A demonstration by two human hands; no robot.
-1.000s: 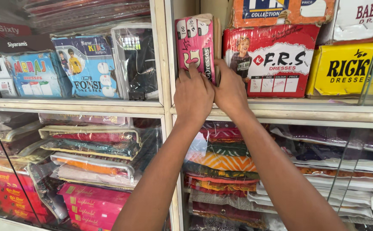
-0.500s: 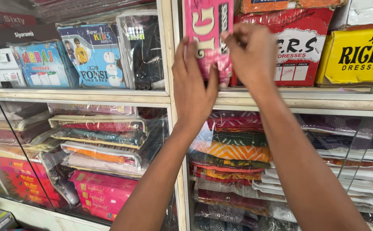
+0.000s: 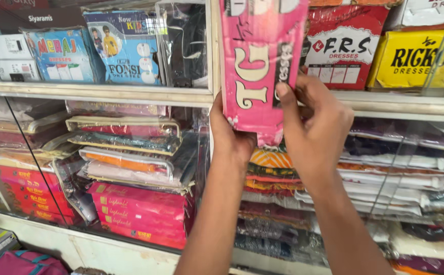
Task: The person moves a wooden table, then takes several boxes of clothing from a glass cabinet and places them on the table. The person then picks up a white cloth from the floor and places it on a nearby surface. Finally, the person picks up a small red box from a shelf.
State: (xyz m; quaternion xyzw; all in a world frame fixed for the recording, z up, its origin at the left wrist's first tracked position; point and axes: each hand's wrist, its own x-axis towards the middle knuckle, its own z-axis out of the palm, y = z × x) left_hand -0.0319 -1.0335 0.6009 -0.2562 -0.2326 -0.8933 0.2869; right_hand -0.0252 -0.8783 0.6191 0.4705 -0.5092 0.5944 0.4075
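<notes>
A tall pink cardboard box (image 3: 260, 61) with pale lettering is upright, out in front of the upper shelf. My left hand (image 3: 229, 135) grips its lower left edge from behind. My right hand (image 3: 316, 119) holds its lower right side, thumb pressed on the front face. The top of the box runs out of the frame. The box's torn bottom corner hangs just below the shelf rail (image 3: 130, 92).
Red box (image 3: 347, 46) and yellow box (image 3: 418, 58) stand on the upper shelf to the right. Blue boxes (image 3: 125, 48) and a clear garment pack (image 3: 184, 43) stand to the left. Behind glass below lie stacked folded fabrics (image 3: 125, 153) and pink flat boxes (image 3: 140, 211).
The pink box has come out of its slot on the upper shelf toward me and now fills more of the view. Both hands moved with it, lower and closer.
</notes>
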